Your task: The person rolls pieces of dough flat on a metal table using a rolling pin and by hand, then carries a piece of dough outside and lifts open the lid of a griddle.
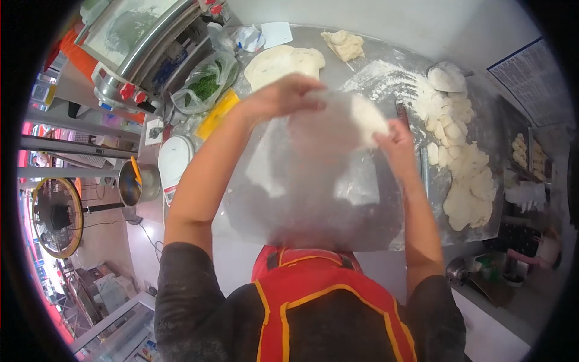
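A flat, pale piece of dough (369, 119) is held up above the worktop between my two hands. My right hand (396, 143) pinches its right edge between thumb and fingers. My left hand (292, 96) is closed with bent fingers at its left side; a hazy smear across the middle of the view partly hides that grip. Behind my left hand lies a large, smooth slab of dough (280, 65). A dark-handled rolling pin (424, 172) rests to the right of my right hand.
Several small dough pieces (449, 123) and a dough mass (470, 193) lie at the right on the floured metal worktop (386, 72). To the left are a bag of chopped greens (205, 87), a yellow scraper-like object (218, 113), a white scale (175, 160), a metal pot (140, 183) and a dough machine (129, 48).
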### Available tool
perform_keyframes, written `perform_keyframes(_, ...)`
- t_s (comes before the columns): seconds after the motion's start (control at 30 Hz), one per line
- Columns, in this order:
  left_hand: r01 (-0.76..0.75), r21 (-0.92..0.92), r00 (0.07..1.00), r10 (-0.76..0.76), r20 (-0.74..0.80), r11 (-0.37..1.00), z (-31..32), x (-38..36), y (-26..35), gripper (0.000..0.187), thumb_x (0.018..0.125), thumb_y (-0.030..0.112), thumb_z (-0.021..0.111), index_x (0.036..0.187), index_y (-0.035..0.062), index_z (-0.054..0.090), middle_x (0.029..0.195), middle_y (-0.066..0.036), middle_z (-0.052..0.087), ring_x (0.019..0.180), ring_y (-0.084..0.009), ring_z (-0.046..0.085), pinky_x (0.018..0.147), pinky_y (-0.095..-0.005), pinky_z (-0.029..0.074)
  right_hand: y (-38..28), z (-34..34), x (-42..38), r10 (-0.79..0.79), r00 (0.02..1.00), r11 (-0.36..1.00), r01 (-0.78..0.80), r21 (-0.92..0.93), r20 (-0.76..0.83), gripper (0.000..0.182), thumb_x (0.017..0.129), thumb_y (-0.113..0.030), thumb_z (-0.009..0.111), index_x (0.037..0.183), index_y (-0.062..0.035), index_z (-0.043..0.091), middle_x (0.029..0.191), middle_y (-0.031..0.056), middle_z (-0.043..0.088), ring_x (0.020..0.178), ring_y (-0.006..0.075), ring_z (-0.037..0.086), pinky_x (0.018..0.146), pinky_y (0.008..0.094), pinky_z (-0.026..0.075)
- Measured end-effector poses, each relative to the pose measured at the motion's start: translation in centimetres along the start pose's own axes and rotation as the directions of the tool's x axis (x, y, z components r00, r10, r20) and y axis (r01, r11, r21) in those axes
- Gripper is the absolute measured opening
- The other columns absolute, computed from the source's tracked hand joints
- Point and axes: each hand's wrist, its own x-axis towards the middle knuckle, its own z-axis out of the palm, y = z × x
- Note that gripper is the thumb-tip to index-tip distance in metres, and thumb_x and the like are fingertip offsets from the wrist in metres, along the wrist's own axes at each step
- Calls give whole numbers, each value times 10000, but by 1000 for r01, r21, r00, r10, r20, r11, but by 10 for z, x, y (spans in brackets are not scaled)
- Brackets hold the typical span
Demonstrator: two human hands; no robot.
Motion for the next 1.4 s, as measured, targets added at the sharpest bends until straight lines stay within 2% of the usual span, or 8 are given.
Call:
perform_keyframes(0.2, -214, 393, 940, 298, -166, 894, 28, 75, -40, 308, 875, 71, 673, 1182, 69, 672, 1069, -82, 718, 927, -172, 667, 858, -305, 506, 35, -35, 51, -348, 902, 813, 154, -562, -256, 243, 908, -119, 610, 1118, -14, 670, 1033, 161, 707, 948, 275, 682, 819, 351, 518)
perform_keyframes(0.33, 52, 537, 984, 50, -173, 842, 88, 58, -152, 395, 804, -18, 623, 1176, 103, 675, 1186, -110, 673, 1099, -298, 629, 981, -387, 479, 122, -16, 37, -297, 955, 654, 190, -733, -18, 241, 893, -65, 546, 1086, -54, 690, 1125, 178, 676, 1032, 349, 644, 923, 429, 494)
perform_keyframes(0.57, -249, 676, 951, 306, 37, 693, 155, -135, -174, 418, 781, 11, 586, 1190, 77, 641, 1355, -99, 575, 1299, -268, 503, 1114, -422, 371, 145, 7, -108, -547, 747, 445, 641, -625, 378, 343, 834, -5, 549, 1155, -77, 647, 1208, 156, 626, 1169, 383, 550, 1002, 461, 443)
perform_keyframes(0.63, -231, 732, 958, 281, 56, 641, 159, -142, -190, 455, 816, 71, 606, 1269, 43, 577, 1400, -156, 517, 1332, -310, 461, 1118, -450, 360, 142, -16, -114, 77, 995, 454, 23, -891, 65, 399, 849, -35, 583, 1248, -35, 571, 1312, 192, 545, 1230, 411, 482, 1020, 485, 405)
perform_keyframes(0.7, -110, 772, 972, 232, -50, 626, 167, -134, -188, 521, 858, 152, 607, 1349, 18, 498, 1453, -190, 447, 1372, -337, 399, 1133, -473, 325, 126, -37, -128, -462, 856, 366, -54, -929, -232, 428, 863, -64, 614, 1272, 5, 511, 1298, 226, 508, 1174, 437, 482, 979, 506, 397)
perform_keyframes(0.9, 172, 728, 947, 91, -307, 663, 192, -92, -167, 727, 922, 377, 573, 1492, 19, 298, 1566, -185, 271, 1460, -346, 226, 1187, -491, 186, 164, -83, -115, -143, 870, 523, -338, -783, -471, 311, 869, -54, 610, 1159, 27, 530, 1113, 238, 582, 1064, 428, 524, 911, 522, 407)
perform_keyframes(1.23, 500, 660, 845, -148, -514, 560, 163, -272, -168, 466, 790, 270, 701, 1202, 104, 561, 1148, -139, 602, 1133, -327, 545, 957, -467, 415, 88, 83, -118, -167, 747, 370, 653, -661, 644, 392, 837, -231, 600, 1189, -59, 594, 1112, 120, 636, 1075, 314, 577, 950, 460, 416)
perform_keyframes(1.4, 691, 295, 690, -482, -540, 660, 231, -363, -168, 284, 782, 275, 724, 955, 93, 588, 802, -125, 638, 778, -356, 637, 654, -481, 484, 83, 87, -89, -213, 811, 328, 585, -742, 545, 494, 868, -276, 601, 1308, -60, 532, 1314, 147, 555, 1259, 329, 482, 1088, 546, 287)
